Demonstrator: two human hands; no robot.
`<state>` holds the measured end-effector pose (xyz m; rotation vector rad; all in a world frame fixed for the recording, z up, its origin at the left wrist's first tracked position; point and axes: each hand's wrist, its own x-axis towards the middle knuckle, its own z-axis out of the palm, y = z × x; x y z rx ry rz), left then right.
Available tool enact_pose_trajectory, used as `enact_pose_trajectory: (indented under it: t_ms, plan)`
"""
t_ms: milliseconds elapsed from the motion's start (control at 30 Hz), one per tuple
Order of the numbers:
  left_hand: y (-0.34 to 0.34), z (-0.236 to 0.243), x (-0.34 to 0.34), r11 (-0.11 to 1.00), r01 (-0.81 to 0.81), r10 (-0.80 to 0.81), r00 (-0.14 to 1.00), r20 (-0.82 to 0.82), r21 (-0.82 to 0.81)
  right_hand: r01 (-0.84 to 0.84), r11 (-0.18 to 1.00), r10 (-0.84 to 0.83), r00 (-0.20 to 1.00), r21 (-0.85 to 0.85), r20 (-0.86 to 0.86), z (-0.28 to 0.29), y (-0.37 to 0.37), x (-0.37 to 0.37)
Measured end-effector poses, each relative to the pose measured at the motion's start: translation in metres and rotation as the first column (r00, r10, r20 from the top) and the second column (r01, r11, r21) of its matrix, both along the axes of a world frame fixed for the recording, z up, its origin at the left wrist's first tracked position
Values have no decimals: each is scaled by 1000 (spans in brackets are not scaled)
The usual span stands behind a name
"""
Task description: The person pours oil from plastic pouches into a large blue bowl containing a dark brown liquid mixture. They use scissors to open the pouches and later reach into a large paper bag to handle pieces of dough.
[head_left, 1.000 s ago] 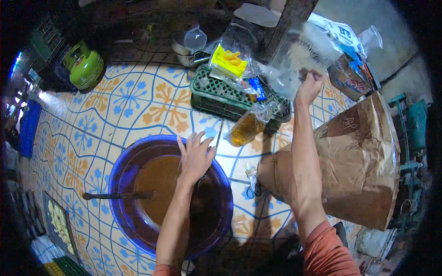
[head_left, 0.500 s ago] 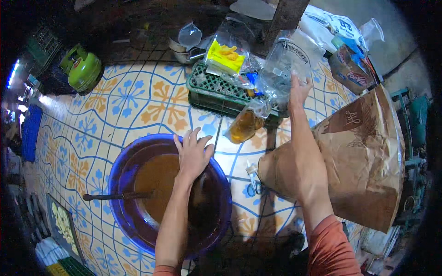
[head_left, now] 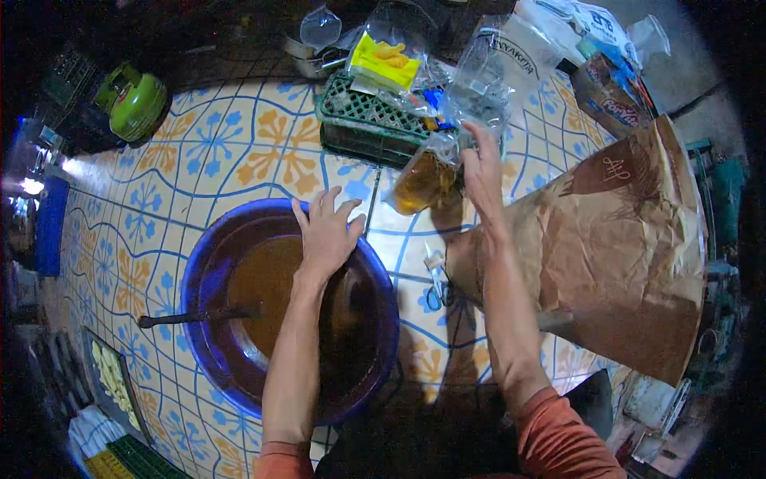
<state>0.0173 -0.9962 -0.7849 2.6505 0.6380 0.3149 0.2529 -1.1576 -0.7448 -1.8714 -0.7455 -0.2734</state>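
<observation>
My left hand [head_left: 327, 235], fingers spread, hangs over the far right rim of a blue-purple plastic tub [head_left: 191, 271]. Inside the tub is brown liquid [head_left: 263, 275], and a dark-handled utensil [head_left: 171, 319] leans over its left rim. My right hand [head_left: 483, 168] reaches forward with thumb and index finger apart, close beside the neck of a clear plastic bag of amber-brown liquid [head_left: 427, 184]. Whether the fingertips touch this bag is unclear. Beyond it, an empty-looking clear plastic pouch [head_left: 487, 76] leans by a green crate [head_left: 363, 108].
Scissors [head_left: 436, 291] lie on the patterned tiles between the tub and a large brown paper sack [head_left: 622, 231]. A yellow packet [head_left: 387, 64] rests on the crate. A green gas cylinder [head_left: 136, 108] stands far left; a tray of pale pieces [head_left: 116, 379] lies near left. A cardboard box [head_left: 610, 96] sits far right.
My right hand has come back and left from the clear pouch to the neck of the liquid-filled bag. My left hand stays at the tub rim. The whole view has shifted slightly.
</observation>
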Motion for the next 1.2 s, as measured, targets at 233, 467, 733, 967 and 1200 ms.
enact_pose_trajectory:
  t_ms: [233, 467, 733, 967, 1200]
  plan:
    - [-4, 40, 58, 930, 235, -163, 953, 256, -282, -285, 921, 257, 957, -265, -135, 19, -13, 16]
    - [-14, 74, 137, 841, 537, -503, 819, 276, -61, -133, 967, 107, 986, -219, -125, 15, -13, -13]
    - [-10, 97, 87, 873, 470, -440, 874, 205, -131, -143, 987, 135, 984, -71, -114, 58, -39, -62]
    - [-27, 105, 27, 762, 351, -177, 921, 347, -544, -253, 964, 267, 894, 86, -360, 92, -73, -76]
    - [-65, 108, -25, 655, 200, 101, 932, 347, -729, -302, 945, 322, 801, 124, -505, 105, -99, -102]
